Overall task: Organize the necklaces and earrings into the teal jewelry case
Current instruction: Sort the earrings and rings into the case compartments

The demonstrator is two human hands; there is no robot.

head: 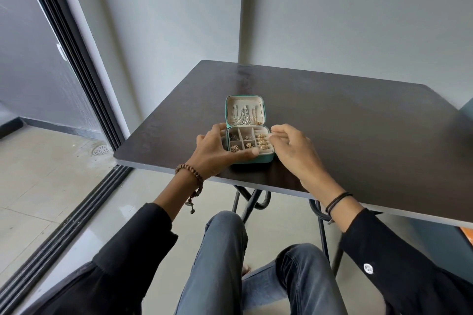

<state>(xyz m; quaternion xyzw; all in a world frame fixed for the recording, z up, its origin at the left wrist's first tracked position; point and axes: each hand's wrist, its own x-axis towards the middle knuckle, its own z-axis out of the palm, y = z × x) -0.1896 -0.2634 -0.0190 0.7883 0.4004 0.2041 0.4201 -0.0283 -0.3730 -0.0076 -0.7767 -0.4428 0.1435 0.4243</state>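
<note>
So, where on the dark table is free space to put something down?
Free: the dark brown tabletop right of the right hand, and behind the open teal jewelry case. Crowded: around the case, which the left hand holds.

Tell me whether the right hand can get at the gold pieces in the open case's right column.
Likely yes: the teal case lies open, nothing covers the gold pieces, the right hand is beside that column, and the left hand grips the opposite side.

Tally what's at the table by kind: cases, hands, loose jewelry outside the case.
teal jewelry case: 1
hands: 2 (left hand, right hand)
loose jewelry on the table: 0 visible
Total: 3
</note>
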